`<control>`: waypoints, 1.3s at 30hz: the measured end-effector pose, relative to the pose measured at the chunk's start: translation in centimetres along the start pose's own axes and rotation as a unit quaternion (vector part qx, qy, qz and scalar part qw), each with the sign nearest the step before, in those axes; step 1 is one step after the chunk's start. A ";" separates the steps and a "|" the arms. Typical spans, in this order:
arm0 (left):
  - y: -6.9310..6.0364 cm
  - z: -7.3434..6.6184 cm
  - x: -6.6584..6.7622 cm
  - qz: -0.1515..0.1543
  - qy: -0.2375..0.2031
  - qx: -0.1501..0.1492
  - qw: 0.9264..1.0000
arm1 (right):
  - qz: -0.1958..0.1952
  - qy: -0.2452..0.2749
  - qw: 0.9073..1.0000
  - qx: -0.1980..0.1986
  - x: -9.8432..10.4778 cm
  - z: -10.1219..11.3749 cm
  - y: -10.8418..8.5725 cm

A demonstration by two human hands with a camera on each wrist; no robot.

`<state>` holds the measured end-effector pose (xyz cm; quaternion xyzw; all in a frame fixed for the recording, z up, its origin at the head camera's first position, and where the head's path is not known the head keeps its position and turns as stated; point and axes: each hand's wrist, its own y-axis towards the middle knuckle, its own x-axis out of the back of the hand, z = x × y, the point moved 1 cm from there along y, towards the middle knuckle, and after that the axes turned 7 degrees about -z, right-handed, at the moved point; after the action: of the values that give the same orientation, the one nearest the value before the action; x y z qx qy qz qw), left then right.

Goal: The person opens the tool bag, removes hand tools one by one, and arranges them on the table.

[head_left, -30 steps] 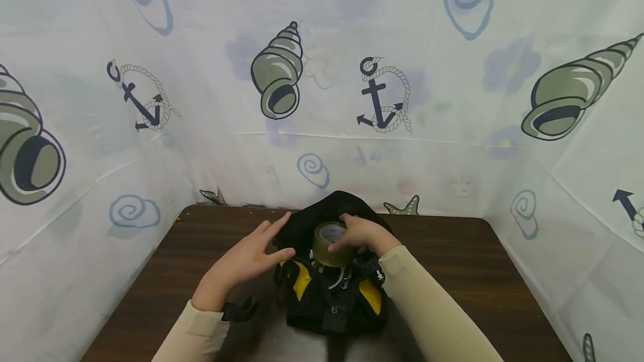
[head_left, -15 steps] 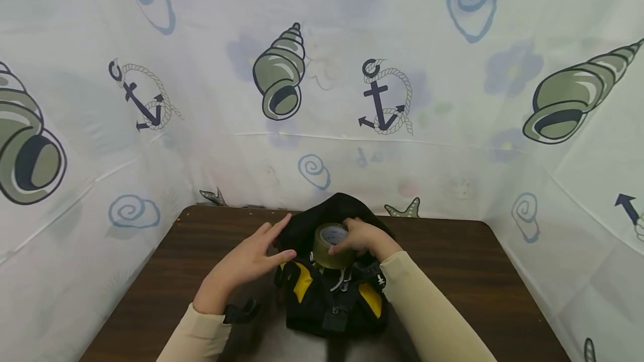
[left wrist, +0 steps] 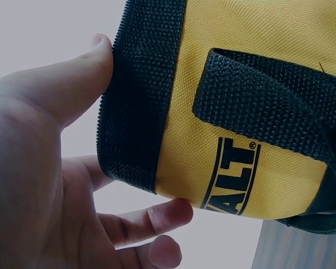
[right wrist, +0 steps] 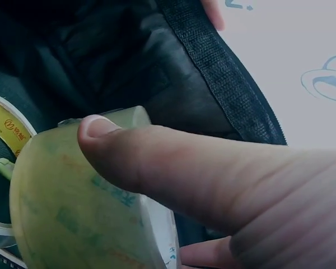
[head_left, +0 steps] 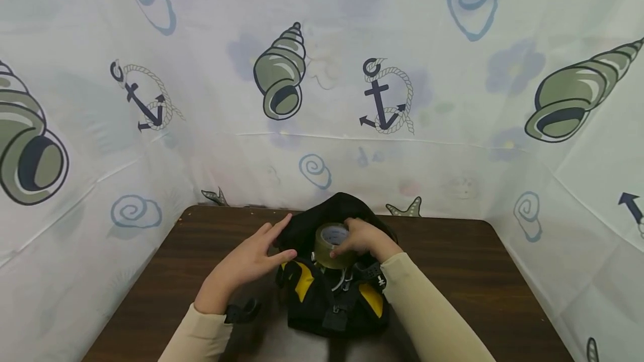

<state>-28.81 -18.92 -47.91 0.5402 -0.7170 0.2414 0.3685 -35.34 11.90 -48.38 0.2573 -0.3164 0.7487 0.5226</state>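
Note:
My right hand (head_left: 369, 239) grips a roll of clear yellowish packing tape (head_left: 329, 256) at the open mouth of a black and yellow tool bag (head_left: 312, 317). In the right wrist view, the thumb presses on the outer face of the tape roll (right wrist: 73, 196); most of the other fingers are hidden. My left hand (head_left: 246, 264) is at the bag's left side with fingers spread. From the left wrist view, its thumb touches the zipped edge of the yellow bag wall (left wrist: 246, 33), and the fingertips lie at the lower side.
Inside the bag, another roll with a yellow printed inner band (right wrist: 11, 128) shows beside the tape. A black webbing handle (left wrist: 252, 106) loops from the bag's side. The dark wooden table (head_left: 453, 284) meets a patterned cloth wall (head_left: 332, 166) behind.
Almost nothing differs; the whole head view has shifted very slightly. Both hands, the tape roll and the bag keep their places.

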 end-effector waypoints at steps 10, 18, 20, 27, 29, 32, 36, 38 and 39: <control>0.2 -0.1 0.0 0.000 0.002 0.003 1.000 | -0.047 -0.056 0.997 0.031 0.4 0.6 -0.5; 0.0 -0.2 0.1 0.003 -0.002 0.003 1.000 | -0.077 -0.091 0.991 0.059 1.5 1.9 -2.0; 0.0 -0.2 0.0 0.002 -0.005 0.004 1.000 | -0.081 -0.086 0.991 0.070 1.8 2.3 -2.4; -0.1 -0.1 0.0 0.002 -0.006 0.005 1.000 | -0.075 -0.047 0.992 0.089 3.4 3.2 -4.5; -0.1 -0.1 0.0 0.000 -0.006 0.006 1.000 | -0.079 -0.038 0.991 0.097 4.1 3.4 -5.2; -0.1 -0.2 0.1 -0.002 -0.005 0.006 1.000 | -0.090 -0.030 0.989 0.113 5.0 3.6 -6.4; -0.2 -0.3 0.1 -0.001 -0.006 0.005 1.000 | -0.113 -0.023 0.985 0.130 5.9 3.6 -8.1; -0.2 -0.3 0.1 0.000 -0.006 0.005 1.000 | -0.127 -0.021 0.983 0.135 6.1 3.6 -8.8; -0.3 -0.3 0.1 0.000 -0.006 0.005 1.000 | -0.133 -0.019 0.981 0.139 6.2 3.5 -9.1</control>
<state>-28.49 -18.81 -47.68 0.5436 -0.7181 0.2410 0.3615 -28.55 15.44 -39.70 0.3811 -0.1821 0.7043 0.5705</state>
